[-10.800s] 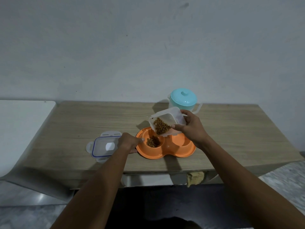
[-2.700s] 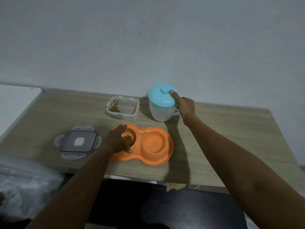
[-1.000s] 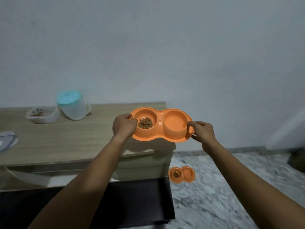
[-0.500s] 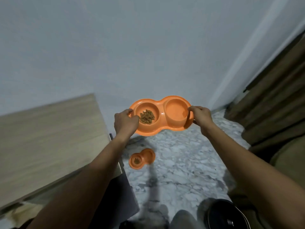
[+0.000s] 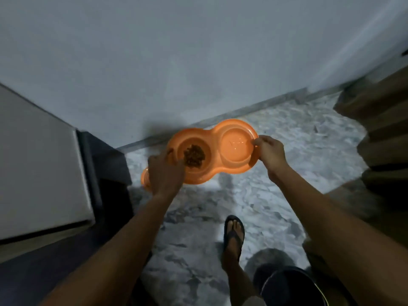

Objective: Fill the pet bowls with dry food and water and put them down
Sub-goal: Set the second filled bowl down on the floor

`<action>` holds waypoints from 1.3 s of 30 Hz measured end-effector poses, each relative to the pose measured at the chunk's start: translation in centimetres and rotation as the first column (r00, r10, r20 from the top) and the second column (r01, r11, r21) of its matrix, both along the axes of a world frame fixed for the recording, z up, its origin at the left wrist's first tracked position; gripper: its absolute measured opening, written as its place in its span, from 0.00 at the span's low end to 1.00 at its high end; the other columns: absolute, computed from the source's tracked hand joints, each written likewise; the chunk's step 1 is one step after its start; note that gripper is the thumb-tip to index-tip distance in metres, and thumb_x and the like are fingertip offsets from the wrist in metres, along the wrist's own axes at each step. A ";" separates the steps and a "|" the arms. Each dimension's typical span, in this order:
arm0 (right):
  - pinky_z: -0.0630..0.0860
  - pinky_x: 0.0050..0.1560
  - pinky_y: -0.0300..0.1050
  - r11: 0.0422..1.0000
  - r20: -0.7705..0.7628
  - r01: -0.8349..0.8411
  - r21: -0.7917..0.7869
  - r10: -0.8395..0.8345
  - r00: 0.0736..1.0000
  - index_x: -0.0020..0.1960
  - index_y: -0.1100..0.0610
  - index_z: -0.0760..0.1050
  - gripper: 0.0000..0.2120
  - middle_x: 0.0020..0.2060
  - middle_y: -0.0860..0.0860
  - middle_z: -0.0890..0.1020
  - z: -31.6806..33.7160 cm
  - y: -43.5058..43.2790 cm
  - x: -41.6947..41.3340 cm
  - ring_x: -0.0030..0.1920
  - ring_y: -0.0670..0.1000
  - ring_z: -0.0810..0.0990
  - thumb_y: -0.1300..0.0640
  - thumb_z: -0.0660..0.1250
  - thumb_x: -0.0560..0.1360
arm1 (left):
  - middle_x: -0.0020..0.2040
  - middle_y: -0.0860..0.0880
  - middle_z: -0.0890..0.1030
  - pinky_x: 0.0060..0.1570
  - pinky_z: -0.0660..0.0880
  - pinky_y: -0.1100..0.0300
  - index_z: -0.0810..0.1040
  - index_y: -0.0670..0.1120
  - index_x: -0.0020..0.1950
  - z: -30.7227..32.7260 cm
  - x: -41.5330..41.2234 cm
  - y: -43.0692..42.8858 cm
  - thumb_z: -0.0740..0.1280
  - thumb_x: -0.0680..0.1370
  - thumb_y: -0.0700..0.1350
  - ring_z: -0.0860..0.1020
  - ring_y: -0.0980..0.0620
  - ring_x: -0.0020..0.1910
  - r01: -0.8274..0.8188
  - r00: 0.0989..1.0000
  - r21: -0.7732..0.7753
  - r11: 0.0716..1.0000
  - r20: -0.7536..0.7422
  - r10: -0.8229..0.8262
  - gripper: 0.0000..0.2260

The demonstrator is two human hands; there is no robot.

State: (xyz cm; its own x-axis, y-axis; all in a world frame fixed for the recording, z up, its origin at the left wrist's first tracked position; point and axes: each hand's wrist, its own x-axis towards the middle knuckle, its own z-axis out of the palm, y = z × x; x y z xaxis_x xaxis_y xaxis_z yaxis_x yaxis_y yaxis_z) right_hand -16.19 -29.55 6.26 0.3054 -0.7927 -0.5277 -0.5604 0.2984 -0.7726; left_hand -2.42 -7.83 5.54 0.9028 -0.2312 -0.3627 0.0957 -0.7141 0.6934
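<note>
The tabletop edge stands at left. The left hand and right hand each pinch 1 end rim of the orange double bowl, held above open marble floor; kibble fills its left well.

Two orange double bowls — one mostly hidden, two hands, one sandalled foot
</note>
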 end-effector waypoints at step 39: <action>0.74 0.65 0.47 0.970 -0.244 -0.244 0.012 0.240 0.940 0.79 0.58 0.63 0.31 0.76 0.56 0.70 -48.5 -10.8 3.4 0.73 0.59 0.72 0.52 0.68 0.80 | 0.69 0.41 0.75 0.65 0.72 0.50 0.69 0.46 0.75 -46.7 0.9 -14.0 0.67 0.77 0.45 0.73 0.40 0.67 0.036 0.986 0.072 0.997 -0.165 -0.023 0.26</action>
State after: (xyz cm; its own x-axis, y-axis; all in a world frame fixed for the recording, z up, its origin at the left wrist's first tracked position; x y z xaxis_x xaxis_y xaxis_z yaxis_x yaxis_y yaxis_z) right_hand -12.77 -40.39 -42.29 0.3543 -0.7209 -0.5956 -0.7845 0.1175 -0.6088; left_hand -1.52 -21.80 -41.17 0.8229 -0.2235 -0.5224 0.1819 -0.7675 0.6148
